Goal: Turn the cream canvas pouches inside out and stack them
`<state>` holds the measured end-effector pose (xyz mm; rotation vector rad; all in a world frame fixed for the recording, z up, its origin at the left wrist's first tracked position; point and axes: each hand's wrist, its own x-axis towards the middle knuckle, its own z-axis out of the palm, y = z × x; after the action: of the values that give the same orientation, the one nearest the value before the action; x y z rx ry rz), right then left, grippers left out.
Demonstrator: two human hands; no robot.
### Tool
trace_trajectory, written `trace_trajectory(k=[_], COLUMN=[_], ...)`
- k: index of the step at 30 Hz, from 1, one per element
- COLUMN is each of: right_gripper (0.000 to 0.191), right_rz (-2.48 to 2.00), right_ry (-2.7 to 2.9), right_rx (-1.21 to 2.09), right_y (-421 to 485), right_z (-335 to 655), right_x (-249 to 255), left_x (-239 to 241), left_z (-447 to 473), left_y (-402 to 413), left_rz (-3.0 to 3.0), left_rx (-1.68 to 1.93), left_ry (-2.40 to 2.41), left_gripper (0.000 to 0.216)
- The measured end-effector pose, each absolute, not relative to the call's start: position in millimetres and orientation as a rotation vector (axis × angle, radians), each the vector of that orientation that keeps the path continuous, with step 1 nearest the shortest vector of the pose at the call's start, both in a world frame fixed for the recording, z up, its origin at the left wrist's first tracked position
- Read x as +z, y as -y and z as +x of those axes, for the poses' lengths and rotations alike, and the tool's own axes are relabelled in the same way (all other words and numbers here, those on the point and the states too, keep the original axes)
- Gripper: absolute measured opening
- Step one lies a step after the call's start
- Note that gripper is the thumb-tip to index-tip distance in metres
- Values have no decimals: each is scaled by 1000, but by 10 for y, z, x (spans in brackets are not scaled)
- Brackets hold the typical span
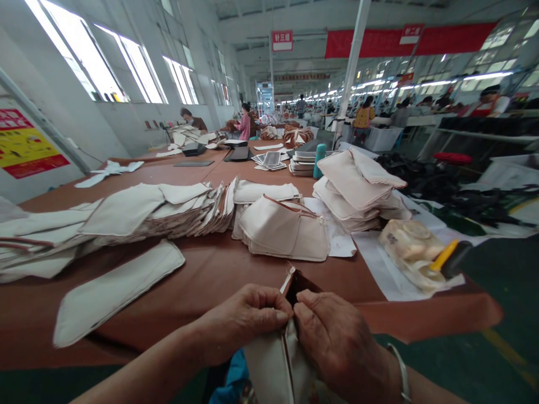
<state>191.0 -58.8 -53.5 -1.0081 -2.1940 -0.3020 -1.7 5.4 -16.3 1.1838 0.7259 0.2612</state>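
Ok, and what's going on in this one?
A person's left hand and right hand are together on a cream fabric piece, fingers gripping it near its open far end, where a brown inside shows. This is at the near edge of a brown-covered table. A loose cream panel lies to the left, with overlapping cream pieces behind it and another pile farther right. Other people are in the background.

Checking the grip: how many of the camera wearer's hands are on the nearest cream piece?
2: the left hand pinches the cream piece near its opening; the right hand grips the other side. Neither is hidden.
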Motion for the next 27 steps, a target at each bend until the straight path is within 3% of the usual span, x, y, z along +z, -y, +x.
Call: trace_trajectory(k=[9,16,18,23,27], right_gripper=[18,24,28,13,36], right_rz=[-995,-829,-810,-786,-770], right_ry=[2132,2261,2223,1858,1782], right_rx=[33,181,362,1157,1554], right_y=[546,514,549,444,217], right_z=[1839,2032,2098,2205,2202], right_x=[-604,-260,-189,-198,-322], left_x=[-149,-2,66,160,229], left_z=[-7,-58,-63,-18,35], left_y=[6,-68,-70,-55,-26], left_rz=[1186,1524,1610,1800,1955], left_rx=[247,80,12,-42,-26], left_ry=[-729,-752,-759,-760,-766], left_gripper=[33,29,18,8,6])
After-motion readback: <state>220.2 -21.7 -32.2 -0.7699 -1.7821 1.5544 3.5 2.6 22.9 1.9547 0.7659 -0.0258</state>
